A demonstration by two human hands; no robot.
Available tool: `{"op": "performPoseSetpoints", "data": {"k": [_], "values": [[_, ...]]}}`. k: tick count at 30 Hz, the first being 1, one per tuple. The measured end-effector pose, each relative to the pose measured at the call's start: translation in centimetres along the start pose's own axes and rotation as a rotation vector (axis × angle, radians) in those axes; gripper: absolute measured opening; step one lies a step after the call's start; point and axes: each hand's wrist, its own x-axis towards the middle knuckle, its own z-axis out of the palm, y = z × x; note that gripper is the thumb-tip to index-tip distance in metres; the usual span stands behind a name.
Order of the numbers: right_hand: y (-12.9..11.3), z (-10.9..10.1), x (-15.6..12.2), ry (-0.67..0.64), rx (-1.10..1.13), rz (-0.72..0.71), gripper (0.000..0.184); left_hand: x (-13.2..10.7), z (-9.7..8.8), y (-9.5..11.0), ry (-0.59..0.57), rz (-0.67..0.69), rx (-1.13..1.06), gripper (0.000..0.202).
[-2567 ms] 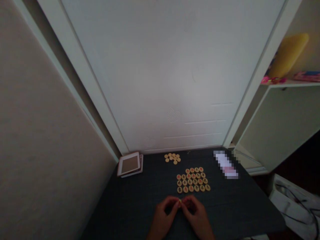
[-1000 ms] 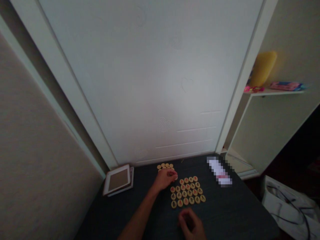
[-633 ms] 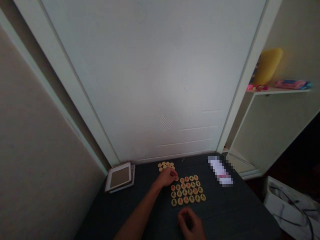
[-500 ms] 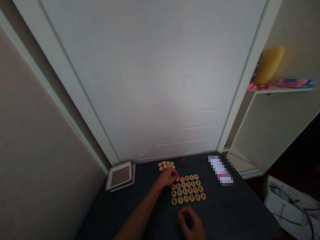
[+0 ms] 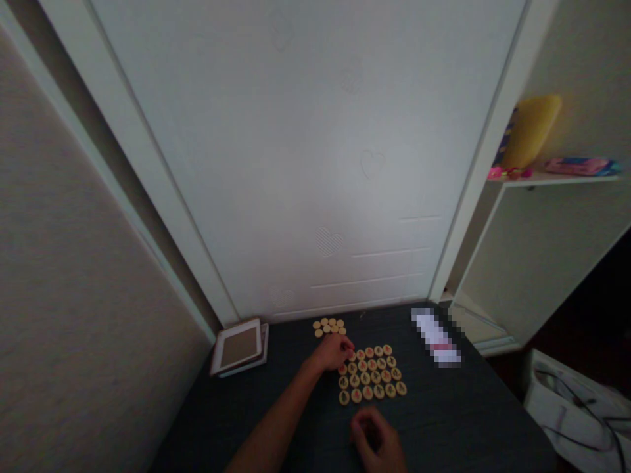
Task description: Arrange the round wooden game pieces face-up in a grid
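Note:
My left hand (image 5: 334,352) reaches over the far left corner of a block of round Chinese chess pieces (image 5: 365,378). Its thumb and fingers are pinched together by the left end of the far row, partly covering pieces there. Whatever the pinch holds is hidden. The block's pieces lie in rows, showing red or black characters. Just beyond the left hand sits a group of plain-faced pieces (image 5: 327,328). On the near side of the block, my right hand (image 5: 378,439) rests with its fingers curled round; I cannot make out whether anything is inside.
Framed panels (image 5: 240,348) are stacked at the table's back left. A pixelated white item (image 5: 434,336) lies at the back right. The dark table (image 5: 448,414) meets a white panel (image 5: 315,164) behind. A white box with cables (image 5: 566,407) and a shelf (image 5: 557,179) stand to the right.
My left hand has shifted very slightly to the right and nearer, still pinched at the far row's left end. My right hand has hardly moved, and the pieces keep their arrangement.

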Motion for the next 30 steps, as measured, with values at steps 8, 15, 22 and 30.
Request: {"op": "performPoseSetpoints", "data": {"k": [8,15,22,30], "values": [[-0.7,-0.4,-0.1,0.003,-0.042,0.001,0.035,0.6,0.4,0.9,0.005,-0.01,0.072,0.02],[-1.3,-0.5,-0.1,-0.024,-0.04,0.026,0.036,0.4,0.4,0.2,0.009,0.016,0.069,0.026],[-1.8,-0.5,-0.2,0.003,-0.034,0.027,0.039,0.3,0.8,0.2,0.057,0.026,0.073,0.028],[-2.6,-0.6,-0.2,0.03,-0.008,0.027,0.041,-0.9,-1.9,-0.3,0.202,0.07,0.09,0.025]]}}
